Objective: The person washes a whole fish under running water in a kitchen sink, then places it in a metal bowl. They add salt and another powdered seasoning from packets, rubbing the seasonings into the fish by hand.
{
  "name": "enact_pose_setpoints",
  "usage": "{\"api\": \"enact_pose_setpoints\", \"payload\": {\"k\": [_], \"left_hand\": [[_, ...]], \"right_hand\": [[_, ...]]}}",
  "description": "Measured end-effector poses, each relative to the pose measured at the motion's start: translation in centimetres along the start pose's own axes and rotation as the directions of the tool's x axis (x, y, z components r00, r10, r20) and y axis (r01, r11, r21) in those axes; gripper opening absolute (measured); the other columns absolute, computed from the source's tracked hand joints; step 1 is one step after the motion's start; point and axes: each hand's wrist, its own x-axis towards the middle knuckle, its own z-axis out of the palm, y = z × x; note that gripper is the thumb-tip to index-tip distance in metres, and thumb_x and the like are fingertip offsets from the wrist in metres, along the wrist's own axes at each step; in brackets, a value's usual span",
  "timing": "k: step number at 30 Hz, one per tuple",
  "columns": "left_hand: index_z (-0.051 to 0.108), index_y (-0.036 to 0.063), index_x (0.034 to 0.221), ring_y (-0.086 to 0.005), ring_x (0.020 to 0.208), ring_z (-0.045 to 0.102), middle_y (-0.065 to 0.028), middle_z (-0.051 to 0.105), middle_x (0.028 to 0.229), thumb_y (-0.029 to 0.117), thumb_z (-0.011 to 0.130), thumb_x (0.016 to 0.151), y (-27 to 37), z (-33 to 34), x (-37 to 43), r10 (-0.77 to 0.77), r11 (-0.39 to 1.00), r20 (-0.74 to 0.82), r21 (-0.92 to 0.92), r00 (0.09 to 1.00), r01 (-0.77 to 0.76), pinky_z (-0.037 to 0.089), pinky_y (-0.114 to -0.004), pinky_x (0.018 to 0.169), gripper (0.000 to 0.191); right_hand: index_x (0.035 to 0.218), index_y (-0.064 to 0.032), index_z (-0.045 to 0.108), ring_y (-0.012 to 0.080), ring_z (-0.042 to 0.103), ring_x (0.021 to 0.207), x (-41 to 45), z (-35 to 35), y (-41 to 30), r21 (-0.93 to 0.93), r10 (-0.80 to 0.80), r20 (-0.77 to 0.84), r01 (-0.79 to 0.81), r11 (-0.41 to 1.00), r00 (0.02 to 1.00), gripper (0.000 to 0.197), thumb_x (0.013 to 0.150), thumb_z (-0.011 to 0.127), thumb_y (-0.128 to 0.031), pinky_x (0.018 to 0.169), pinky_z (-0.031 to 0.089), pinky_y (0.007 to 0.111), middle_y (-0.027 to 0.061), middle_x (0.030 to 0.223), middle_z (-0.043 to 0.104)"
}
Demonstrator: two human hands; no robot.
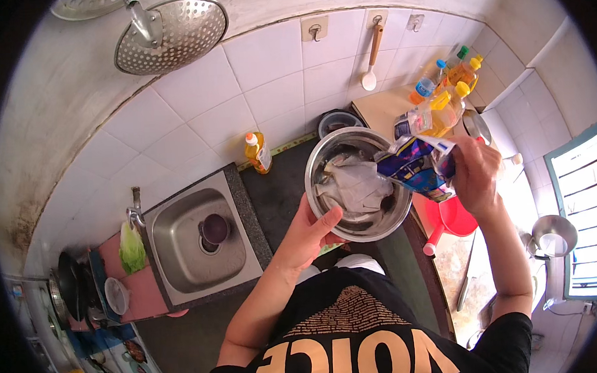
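Note:
My left hand grips the near left rim of a stainless steel bowl, thumb over the edge. Inside lie pale, whitish fish pieces. From the right, my right hand pinches a blue printed plastic packet by one end. The packet tilts down to the left, and its lower corner is over the bowl's right rim. Whether anything is coming out of it cannot be made out.
Left is a steel sink with a dark cup; a lettuce lies beside it. Dish soap stands by the wall. Under my right arm are a red plastic ladle and a knife. Oil bottles stand back right.

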Motion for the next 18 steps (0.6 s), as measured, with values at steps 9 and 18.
{"api": "enact_pose_setpoints", "payload": {"k": [9, 18], "left_hand": [[0.028, 0.0104, 0.135, -0.0158, 0.094, 0.063, -0.0090, 0.053, 0.117, 0.037, 0.069, 0.083, -0.3, 1.1, 1.7, -0.019, 1.000, -0.001, 0.022, 1.000, 0.019, 0.058, -0.029, 0.069, 0.071], [0.034, 0.0042, 0.135, -0.0200, 0.104, 0.061, -0.0117, 0.054, 0.122, 0.030, 0.062, 0.090, -1.3, 2.2, 3.9, -0.055, 0.997, 0.022, 0.060, 0.998, 0.054, 0.056, -0.037, 0.083, 0.059]], "right_hand": [[0.087, -0.0008, 0.057, 0.0267, 0.057, 0.052, -1.8, -0.8, 1.5, 0.085, 0.158, -0.094, -0.150, 0.985, 0.983, 0.008, 0.082, 0.057, 0.005, 0.051, 0.044, 0.033, 0.0116, 0.062, 0.055], [0.090, 0.0003, 0.058, 0.0270, 0.057, 0.053, -2.9, -2.0, 3.7, 0.076, 0.192, -0.113, -0.184, 0.980, 0.975, 0.009, 0.083, 0.057, 0.005, 0.051, 0.044, 0.034, 0.0134, 0.063, 0.056]]}}
